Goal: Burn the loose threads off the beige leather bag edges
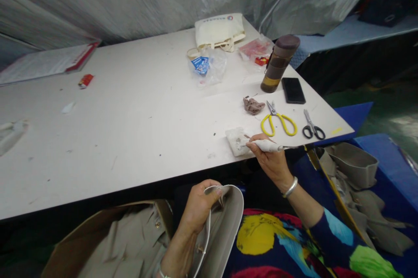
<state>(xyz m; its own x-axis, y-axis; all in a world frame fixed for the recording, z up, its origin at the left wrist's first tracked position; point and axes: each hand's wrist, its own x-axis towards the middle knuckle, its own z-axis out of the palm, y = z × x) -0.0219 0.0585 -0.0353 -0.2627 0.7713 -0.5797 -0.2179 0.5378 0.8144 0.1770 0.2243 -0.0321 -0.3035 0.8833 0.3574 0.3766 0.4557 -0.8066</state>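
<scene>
My left hand (200, 206) is closed on the upper rim of a grey-beige bag (225, 230), held mouth-up below the table edge. The bag's inside shows, with a small metal piece in it. At the table's front edge my right hand (270, 160) pinches a white pen-shaped tool (266, 145) with a cord at its rear end. Its thin tip points left, over or against a whitish pad (237, 142); contact is hard to make out. Just beyond lie yellow-handled scissors (276, 120), black-handled scissors (311, 128) and a crumpled brown cloth (253, 106).
A brown bottle (279, 65) and a black phone (293, 90) stand and lie at the right. Farther back are a plastic bag (214, 67) and a cream tote (220, 30). Boxes of grey-beige pieces flank me, a carton (78, 236) left and another box (329, 186) right.
</scene>
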